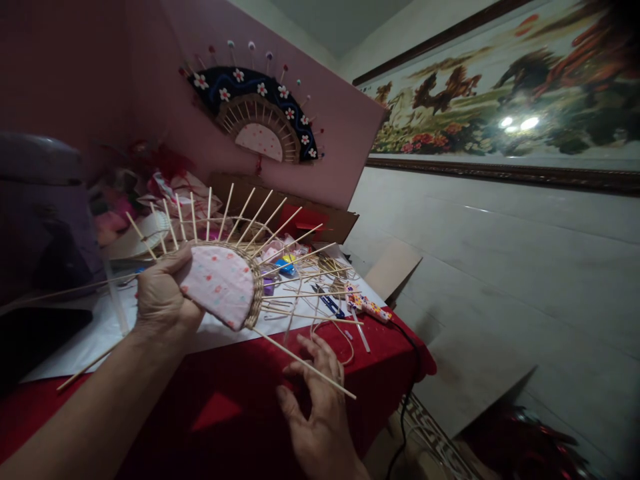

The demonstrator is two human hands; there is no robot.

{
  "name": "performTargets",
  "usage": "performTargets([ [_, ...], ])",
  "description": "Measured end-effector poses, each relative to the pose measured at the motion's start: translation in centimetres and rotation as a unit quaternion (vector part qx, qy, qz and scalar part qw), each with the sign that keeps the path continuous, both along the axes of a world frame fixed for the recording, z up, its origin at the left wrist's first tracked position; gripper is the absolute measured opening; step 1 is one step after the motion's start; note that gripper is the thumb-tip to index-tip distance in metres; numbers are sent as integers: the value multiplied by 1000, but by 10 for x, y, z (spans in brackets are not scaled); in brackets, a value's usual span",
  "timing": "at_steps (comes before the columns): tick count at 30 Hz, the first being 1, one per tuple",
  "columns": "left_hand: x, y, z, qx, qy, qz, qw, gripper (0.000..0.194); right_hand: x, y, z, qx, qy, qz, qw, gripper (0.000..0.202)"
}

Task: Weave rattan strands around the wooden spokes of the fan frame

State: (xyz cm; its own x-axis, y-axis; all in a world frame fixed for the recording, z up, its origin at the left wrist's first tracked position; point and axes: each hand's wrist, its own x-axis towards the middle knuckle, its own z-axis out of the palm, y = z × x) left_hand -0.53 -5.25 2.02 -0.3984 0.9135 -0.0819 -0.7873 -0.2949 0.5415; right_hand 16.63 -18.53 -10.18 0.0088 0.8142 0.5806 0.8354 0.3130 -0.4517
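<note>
On my feed the left hand (163,297) grips the half-round fan frame (220,283) above the front edge of the tabletop (390,340), thumb over its pink cloth, while the right hand (323,410) is loosely curled, a gap between thumb and fingers, at the lowest stick (273,340); whether they touch I can't tell. I judge the cloth centre and the tight woven band (257,287) around it done; the sticks (209,213) beyond are largely bare, so their outer lengths seem left unfilled.
</note>
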Motion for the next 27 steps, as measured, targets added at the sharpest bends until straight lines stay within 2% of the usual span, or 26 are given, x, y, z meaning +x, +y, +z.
performTargets([
  [4, -1, 2, -1, 3, -6, 3, 1000, 14, 5, -4, 4, -18, 103, 35, 994, 19],
  [8, -1, 3, -2, 8, 0, 3, 1000, 14, 5, -7, 3, -2, 235, 81, 969, 21],
  [11, -1, 2, -3, 11, 5, 7, 1000, 14, 7, -4, -2, 70, 367, 75, 924, 19],
  [15, -2, 4, -4, 15, 2, 20, 1000, 15, 22, -3, 3, 224, 495, -46, 838, 18],
  [16, -2, 5, -4, 14, 1, 22, 1000, 15, 26, -5, 8, 269, 487, -75, 827, 15],
  [17, -3, 6, -4, 14, 1, 23, 1000, 15, 28, -7, 13, 313, 455, -89, 829, 13],
  [18, -3, 6, -4, 13, 1, 23, 1000, 15, 28, -10, 19, 349, 398, -90, 844, 12],
  [20, -3, 7, -5, 12, 2, 21, 1000, 15, 21, -17, 31, 378, 232, -68, 893, 13],
  [22, -3, 7, -5, 8, 4, 19, 1000, 15, 6, -21, 39, 357, 65, -64, 930, 21],
  [24, -2, 6, -5, 2, 6, 19, 1000, 15, -9, -20, 43, 321, -56, -73, 943, 26],
  [27, 0, 4, -4, 1, 8, 14, 1000, 15, -21, -15, 44, 289, -130, -79, 945, 33],
])
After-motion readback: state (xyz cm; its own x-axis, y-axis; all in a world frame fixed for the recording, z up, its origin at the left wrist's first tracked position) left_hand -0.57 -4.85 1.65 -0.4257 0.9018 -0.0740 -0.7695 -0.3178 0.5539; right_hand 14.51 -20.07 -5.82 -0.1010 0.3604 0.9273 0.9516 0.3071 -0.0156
